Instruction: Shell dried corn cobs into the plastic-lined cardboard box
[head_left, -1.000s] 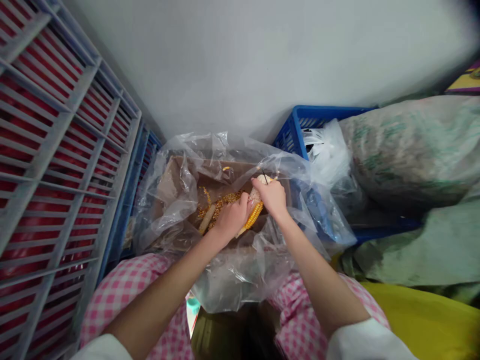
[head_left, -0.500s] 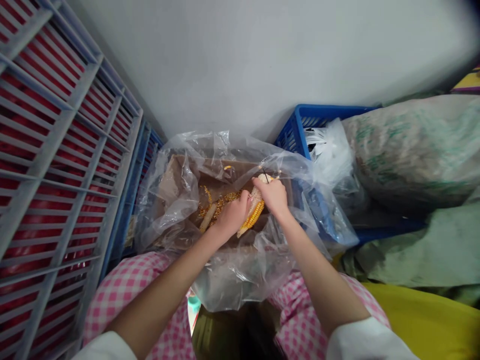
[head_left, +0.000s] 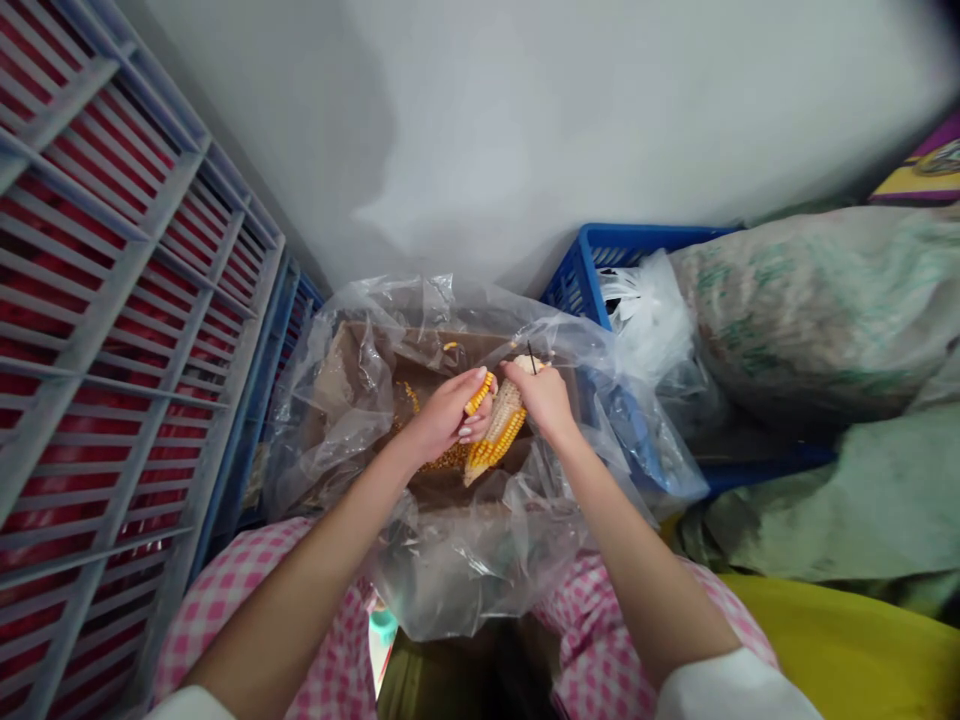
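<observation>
My right hand point(head_left: 545, 400) is closed round the upper end of a corn cob point(head_left: 500, 430), which tilts with its pointed tip down to the left. Part of the cob is bare and pale, while yellow kernels cover the rest. A thin dark spike sticks up by the right fingers. Just left of the cob, my left hand point(head_left: 446, 415) pinches a strip of corn kernels point(head_left: 479, 393) between thumb and fingers. Below both hands lies a cardboard box point(head_left: 346, 350) lined with a clear plastic bag point(head_left: 450, 590). Loose kernels point(head_left: 450, 459) lie inside, partly hidden by the left hand.
Slatted grey crates point(head_left: 135, 300) with red behind them stand on the left. At right, a blue crate point(head_left: 581, 275) holds white plastic bags point(head_left: 656, 310), near a large filled sack point(head_left: 817, 310). A pale wall point(head_left: 480, 130) rises behind the box. Something yellow point(head_left: 847, 640) lies lower right.
My left hand has moved a little left, off the cob, and now shows a strip of kernels in its fingers. The right hand still grips the cob.
</observation>
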